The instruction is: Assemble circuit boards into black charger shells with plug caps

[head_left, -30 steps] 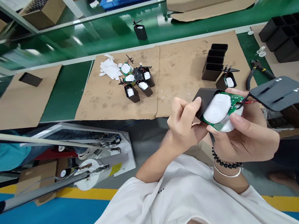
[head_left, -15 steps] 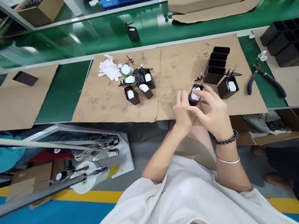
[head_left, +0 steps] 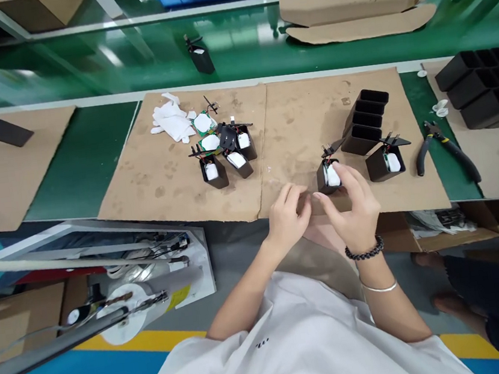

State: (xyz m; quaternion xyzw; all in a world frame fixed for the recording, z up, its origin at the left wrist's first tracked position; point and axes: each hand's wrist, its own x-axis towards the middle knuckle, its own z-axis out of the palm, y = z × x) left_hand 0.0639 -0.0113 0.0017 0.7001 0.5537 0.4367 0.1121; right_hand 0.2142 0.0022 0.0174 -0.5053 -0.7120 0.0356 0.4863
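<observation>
A small black plastic case [head_left: 323,180] with a white block [head_left: 332,175] inside stands on the cardboard in front of me. Its black lid with plug prongs [head_left: 329,149] hangs tilted at the back on thin wires. My right hand [head_left: 352,203] is at this case, thumb and fingers apart, index fingertip by the white block; whether it touches is unclear. To the left, my left hand [head_left: 286,217] is loosely curled with thumb apart, holding nothing visible. A similar filled case [head_left: 378,165] stands at the right, beside a row of hollow black cases [head_left: 365,121].
More filled cases [head_left: 216,174] and green circuit boards [head_left: 203,123] cluster at the left by white gloves [head_left: 173,120]. Pliers [head_left: 447,147] and stacked black cases [head_left: 482,85] are at the right. A lone case [head_left: 202,59] stands on the green ledge; a phone-like black slab [head_left: 6,132] lies far left.
The case held between both hands now stands on the cardboard. My left hand has moved left, away from it, and my right hand's fingers have spread. The camera view has shifted slightly.
</observation>
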